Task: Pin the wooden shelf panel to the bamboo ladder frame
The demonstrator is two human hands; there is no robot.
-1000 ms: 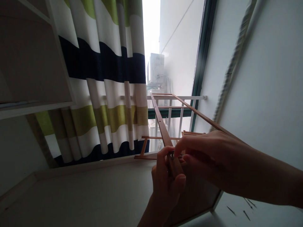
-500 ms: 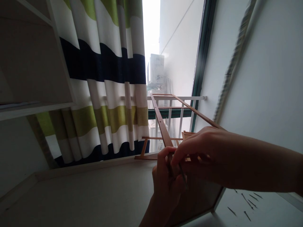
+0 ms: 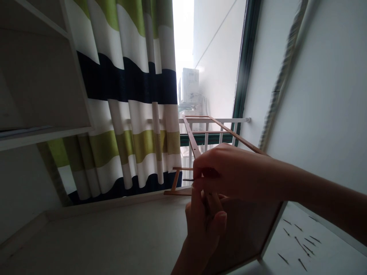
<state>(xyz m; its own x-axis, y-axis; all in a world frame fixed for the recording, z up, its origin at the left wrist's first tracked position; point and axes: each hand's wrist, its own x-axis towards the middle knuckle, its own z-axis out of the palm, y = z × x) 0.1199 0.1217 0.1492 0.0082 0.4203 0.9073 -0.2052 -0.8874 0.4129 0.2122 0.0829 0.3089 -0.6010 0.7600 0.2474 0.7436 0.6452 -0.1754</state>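
Note:
Between the bent thumb and fingers of my right hand is a thin dark metal rod, which looks like a hex key; its tip sticks out to the left. Just below, my left hand is closed around the near end of a brown wooden frame. Both hands meet at the frame's side rail, and my fingers hide the spot where the rod meets the wood. The frame's long rails run away from me toward the window, joined by crossbars.
Several screws lie scattered on a white surface at the lower right. A dark brown panel lies under my hands. Behind are a striped curtain and a white window railing. White shelving stands on the left.
My right hand has moved up and left over the frame rail. The metal rod has swung from pointing down-right to pointing left. My left hand stays on the frame.

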